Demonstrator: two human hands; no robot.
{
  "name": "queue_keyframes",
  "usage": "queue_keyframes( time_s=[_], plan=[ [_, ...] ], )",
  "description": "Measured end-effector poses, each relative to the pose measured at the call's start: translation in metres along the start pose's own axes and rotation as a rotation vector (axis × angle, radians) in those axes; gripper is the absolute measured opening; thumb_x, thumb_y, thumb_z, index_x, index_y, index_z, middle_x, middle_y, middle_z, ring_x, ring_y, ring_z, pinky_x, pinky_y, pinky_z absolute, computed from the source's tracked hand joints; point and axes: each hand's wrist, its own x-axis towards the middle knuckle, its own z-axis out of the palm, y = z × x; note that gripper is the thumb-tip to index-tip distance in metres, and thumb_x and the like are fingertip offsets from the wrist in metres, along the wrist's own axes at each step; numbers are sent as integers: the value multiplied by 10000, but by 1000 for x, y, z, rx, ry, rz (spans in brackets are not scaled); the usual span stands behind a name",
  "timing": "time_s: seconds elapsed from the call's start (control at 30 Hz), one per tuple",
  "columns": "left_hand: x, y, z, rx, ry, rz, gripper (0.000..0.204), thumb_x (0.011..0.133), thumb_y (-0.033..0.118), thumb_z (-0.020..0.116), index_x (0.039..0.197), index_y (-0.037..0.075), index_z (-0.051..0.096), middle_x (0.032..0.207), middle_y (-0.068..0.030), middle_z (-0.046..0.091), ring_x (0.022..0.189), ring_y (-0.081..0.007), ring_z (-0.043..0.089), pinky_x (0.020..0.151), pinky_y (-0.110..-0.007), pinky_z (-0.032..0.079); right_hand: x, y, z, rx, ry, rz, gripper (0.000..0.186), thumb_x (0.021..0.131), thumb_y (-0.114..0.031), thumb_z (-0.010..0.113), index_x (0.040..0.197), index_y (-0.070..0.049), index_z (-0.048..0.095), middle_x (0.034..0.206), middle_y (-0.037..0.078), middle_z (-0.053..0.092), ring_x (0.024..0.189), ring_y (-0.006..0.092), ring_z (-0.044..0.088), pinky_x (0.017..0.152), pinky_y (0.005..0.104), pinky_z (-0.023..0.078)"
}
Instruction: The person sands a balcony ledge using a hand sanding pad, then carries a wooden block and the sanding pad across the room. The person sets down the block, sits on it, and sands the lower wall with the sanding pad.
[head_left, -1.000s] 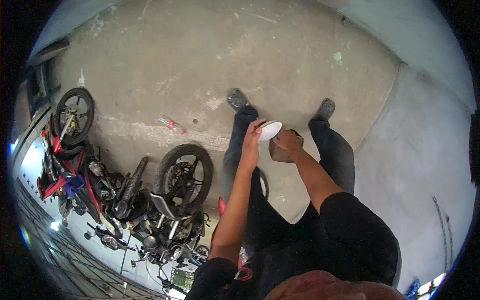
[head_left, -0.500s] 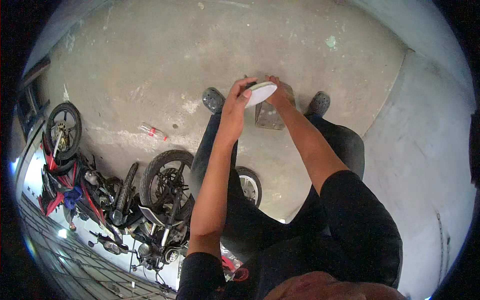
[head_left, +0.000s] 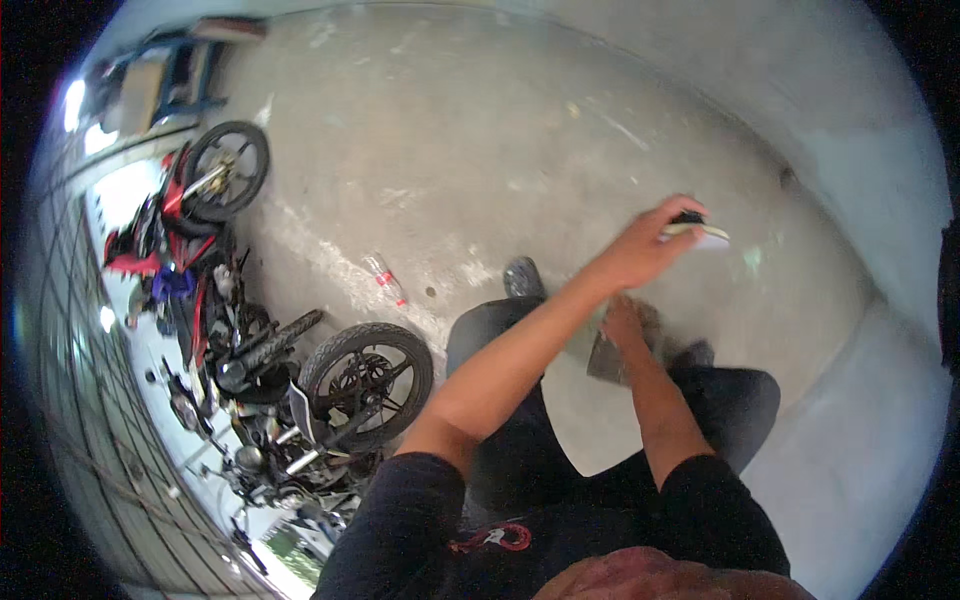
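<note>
My left hand (head_left: 655, 243) is stretched out past my right hand and closed on a flat oval pad (head_left: 712, 240), white on its face, with a pale rim and a black grip on its back. The fingers curl round the black part, and the white side faces away from the palm. My right hand (head_left: 622, 322) is lower down, at a grey-brown block (head_left: 607, 362) standing on the floor between my feet. It touches the block's upper side. Its fingers are blurred and partly hidden, so I cannot make out a grip.
A clear plastic bottle with a red label (head_left: 385, 280) lies on the concrete floor to the left. Beyond it stand motorcycles, one with a large black wheel (head_left: 367, 385) and one red (head_left: 180, 205). A blue-framed bench (head_left: 190, 75) is far left. A pale wall (head_left: 850, 450) bounds the right.
My left hand has swung right and away from the block, carrying the pad. My right hand stays at the block. The whole view has turned, shifting the motorcycles and bottle.
</note>
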Motion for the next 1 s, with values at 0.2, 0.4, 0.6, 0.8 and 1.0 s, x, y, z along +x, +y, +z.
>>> queue_keyframes(
  time_s=[0.2, 0.4, 0.6, 0.8, 1.0],
  plan=[
    [26, -1, -9, -2, -31, 146, 330, 981, 297, 585, 1228, 78, 573, 1204, -126, 638, 1140, -260, 601, 960, -388, 465, 7, 36, 26, -119, -624, 120, 846, 850, -444, 704, 1480, 9, 368, 1534, 228, 364, 1400, 389, 369, 1122, 537, 326],
    [43, 21, -1, 151, 23, 375, 395, 916, 388, 659, 1168, 89, 598, 1009, -160, 690, 941, -300, 666, 808, -417, 506, 39, 43, 18, -217, -724, -2, 796, 851, -447, 697, 1439, -3, 394, 1480, 217, 389, 1361, 379, 397, 1099, 536, 345],
    [51, 50, 22, 212, -12, 458, 393, 885, 364, 686, 1131, 69, 603, 962, -148, 695, 897, -299, 671, 771, -422, 506, 67, 47, 9, -294, -726, -39, 748, 852, -449, 691, 1398, -15, 421, 1427, 206, 415, 1322, 370, 425, 1075, 535, 364],
    [51, 55, 29, 180, -86, 431, 427, 868, 373, 701, 1132, 50, 606, 931, -164, 702, 869, -325, 676, 753, -442, 513, 74, 55, 5, -295, -733, -39, 700, 854, -452, 685, 1356, -26, 448, 1374, 196, 440, 1283, 360, 453, 1051, 535, 383],
    [67, 50, 38, 199, -94, 457, 473, 839, 419, 715, 1115, 46, 624, 960, -175, 707, 902, -340, 680, 770, -449, 519, 76, 57, 2, -289, -756, -35, 653, 855, -455, 678, 1315, -38, 475, 1321, 185, 466, 1244, 351, 481, 1027, 534, 402]
  ],
)
